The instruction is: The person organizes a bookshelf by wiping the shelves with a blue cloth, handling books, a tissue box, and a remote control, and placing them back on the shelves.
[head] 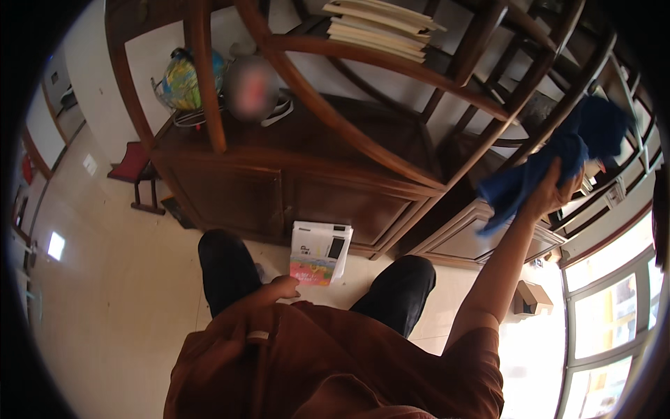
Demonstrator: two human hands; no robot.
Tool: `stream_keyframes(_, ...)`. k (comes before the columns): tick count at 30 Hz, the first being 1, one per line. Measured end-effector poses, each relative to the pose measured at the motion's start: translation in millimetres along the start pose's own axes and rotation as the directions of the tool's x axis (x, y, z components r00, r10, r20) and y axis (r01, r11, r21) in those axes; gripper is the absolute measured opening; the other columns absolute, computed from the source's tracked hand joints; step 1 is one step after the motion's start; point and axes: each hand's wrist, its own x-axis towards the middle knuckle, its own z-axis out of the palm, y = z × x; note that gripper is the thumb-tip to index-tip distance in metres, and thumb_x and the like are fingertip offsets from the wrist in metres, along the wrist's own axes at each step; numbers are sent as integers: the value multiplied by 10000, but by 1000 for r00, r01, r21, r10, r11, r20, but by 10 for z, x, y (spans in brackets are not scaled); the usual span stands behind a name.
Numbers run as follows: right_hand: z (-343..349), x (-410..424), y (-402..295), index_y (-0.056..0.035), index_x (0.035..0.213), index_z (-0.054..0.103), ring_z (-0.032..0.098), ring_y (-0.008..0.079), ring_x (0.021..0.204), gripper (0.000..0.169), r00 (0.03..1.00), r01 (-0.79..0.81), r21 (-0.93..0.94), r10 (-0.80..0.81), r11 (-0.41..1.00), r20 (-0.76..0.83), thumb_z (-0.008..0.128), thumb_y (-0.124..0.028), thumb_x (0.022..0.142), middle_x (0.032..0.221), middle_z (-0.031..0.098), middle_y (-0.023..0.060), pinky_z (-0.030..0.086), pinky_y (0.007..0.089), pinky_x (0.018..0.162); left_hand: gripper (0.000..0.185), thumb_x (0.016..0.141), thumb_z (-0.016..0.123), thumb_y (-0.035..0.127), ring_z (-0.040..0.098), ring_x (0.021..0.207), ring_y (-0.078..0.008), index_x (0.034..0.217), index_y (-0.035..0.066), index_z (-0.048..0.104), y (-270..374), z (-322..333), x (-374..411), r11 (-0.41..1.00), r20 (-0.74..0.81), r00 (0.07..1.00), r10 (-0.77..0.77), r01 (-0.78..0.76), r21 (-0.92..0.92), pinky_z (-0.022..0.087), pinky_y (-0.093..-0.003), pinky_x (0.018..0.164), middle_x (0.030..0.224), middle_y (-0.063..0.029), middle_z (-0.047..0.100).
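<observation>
A blue cloth (539, 167) is bunched in my right hand (557, 194), with loose ends hanging down and spreading past the fingers. That arm is stretched far out to the right, beside the slanting posts of a dark wooden display shelf (481, 141). Low in the middle, my left hand (285, 288) rests by my left knee with nothing in it and the fingers slightly apart. Just past its fingers, a stack of papers or booklets (319, 251) with a colourful lower part stands or lies against the cabinet's foot; which one I cannot tell.
A wooden cabinet (335, 209) with two doors spans the front. On its top are a globe (183, 81) and a blurred round thing (251, 89). Books (379, 29) lie stacked on a curved shelf. A red-seated stool (131, 162) stands left; a cardboard box (531, 298) is right.
</observation>
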Motion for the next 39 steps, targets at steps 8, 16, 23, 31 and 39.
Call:
stream_keyframes(8, -266, -748, -955, -24, 1453, 430, 677, 225, 1002, 616, 794, -576, 695, 499, 430, 349, 702, -147, 915, 1343, 599, 188, 591, 341, 861, 537, 788, 764, 409, 653, 1079, -376, 1174, 45, 682, 196, -192, 83, 973, -181, 975, 131, -162, -164, 517, -457, 927, 1130, -201, 693)
stream_keyframes(16, -135, -1432, -2283, 26, 1456, 385, 623, 259, 1122, 704, 658, -731, 517, 260, 445, 707, 694, -34, 826, 1380, 527, 207, 487, 357, 992, 475, 916, 652, 314, 646, 1107, -318, 1335, 101, 590, 1312, -1592, -395, -108, -463, 886, 37, -457, -883, 490, -434, 991, 1229, -154, 666)
stream_keyframes(23, 9, -1410, -2242, 12, 1398, 433, 599, 182, 1106, 533, 571, -813, 376, 477, 445, 668, 595, 43, 891, 1257, 582, 111, 473, 294, 968, 456, 1053, 465, 159, 592, 1213, -228, 1507, 128, 428, 829, -2045, -1178, -786, -545, 826, 145, -239, -571, 432, -392, 1098, 1352, -92, 601)
stream_keyframes(31, 693, -1423, -2588, 91, 991, 592, 507, 510, 1249, 436, 789, -54, 282, -133, 958, 600, 701, 10, 577, 1301, 523, 303, 423, 540, 1053, 233, 997, 590, 231, 645, 1000, -254, 1174, 78, 596, 953, -4175, -1043, 214, -701, 568, -432, -690, -691, 520, -365, 873, 1062, -106, 666)
stream_keyframes(39, 1598, -2951, -2455, 4, 1329, 567, 405, 385, 1404, 638, 152, -157, 51, -27, 986, 988, 652, -441, 880, 1487, 489, 185, 323, 576, 1117, 475, 955, 588, 224, 464, 1317, -439, 1389, 52, 502, -83, -3827, -267, 960, -994, 29, -105, -257, -109, 421, -468, 1060, 1465, -271, 436)
